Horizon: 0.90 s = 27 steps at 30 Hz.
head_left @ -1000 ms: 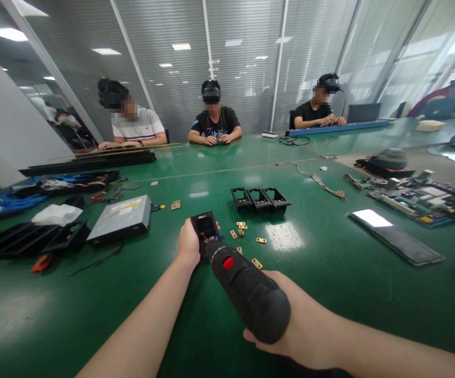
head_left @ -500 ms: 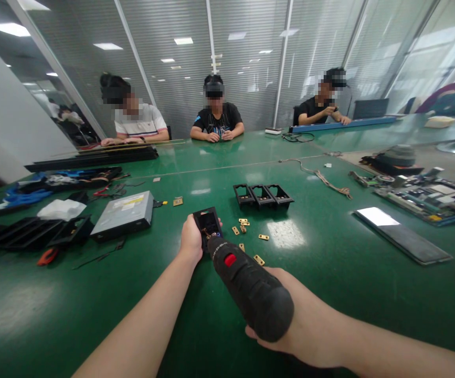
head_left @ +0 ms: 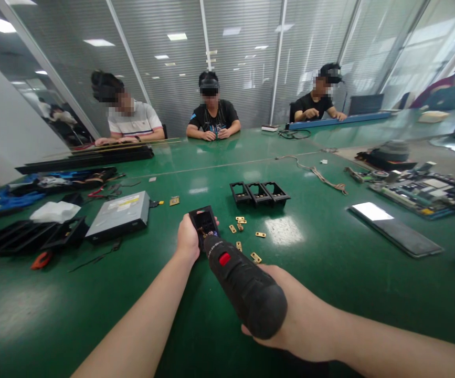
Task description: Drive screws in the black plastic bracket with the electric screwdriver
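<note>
My left hand (head_left: 188,237) is closed around the side of a black plastic frame (head_left: 201,214), tilted up off the green table (head_left: 164,310). Small brass-coloured parts show inside that frame. My right hand (head_left: 286,310) grips a black cordless drill (head_left: 246,289) with a red switch. The drill's nose points into the frame; its tip is hidden there. Just right of the frame lie several small brass plates (head_left: 260,234), each with holes. Beyond them stand three joined black frames (head_left: 257,193).
An optical drive (head_left: 120,216), black trays (head_left: 30,233) and an orange-handled tool (head_left: 41,260) lie at left. A dark flat slab (head_left: 396,229), circuit boards (head_left: 427,189) and a cord (head_left: 321,177) are at right. Across the table sit three people, one handling a blue bar (head_left: 337,121).
The whole view has shifted slightly, so things appear a little further left. My hands keep the same hold on frame and drill. The person at the blue bar has lowered a hand.
</note>
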{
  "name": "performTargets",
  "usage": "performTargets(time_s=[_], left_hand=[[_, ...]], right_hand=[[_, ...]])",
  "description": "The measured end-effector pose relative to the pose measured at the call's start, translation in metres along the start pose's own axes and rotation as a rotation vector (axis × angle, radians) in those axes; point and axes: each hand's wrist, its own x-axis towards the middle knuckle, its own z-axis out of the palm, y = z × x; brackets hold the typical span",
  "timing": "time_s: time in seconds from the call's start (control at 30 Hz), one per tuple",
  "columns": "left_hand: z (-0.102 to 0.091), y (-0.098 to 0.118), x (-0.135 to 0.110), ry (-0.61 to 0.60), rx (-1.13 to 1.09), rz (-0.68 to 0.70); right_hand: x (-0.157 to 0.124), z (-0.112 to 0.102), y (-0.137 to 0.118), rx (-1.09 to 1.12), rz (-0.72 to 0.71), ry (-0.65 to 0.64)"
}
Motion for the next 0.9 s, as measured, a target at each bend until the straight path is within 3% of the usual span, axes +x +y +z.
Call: performTargets(time_s=[0.27, 0.63, 0.9], left_hand=[[0.0, -0.001, 0.001, 0.025, -0.027, 0.003], [-0.001, 0.0, 0.003, 0.006, 0.026, 0.007], [-0.001, -0.001, 0.004, 0.011, 0.001, -0.007]], right_hand=[[0.005, -0.001, -0.021, 0.142, 0.04, -0.102], [0.007, 0.003, -0.013, 0.165, 0.039, -0.139], [0.006, 0.004, -0.003, 0.132, 0.038, -0.077]])
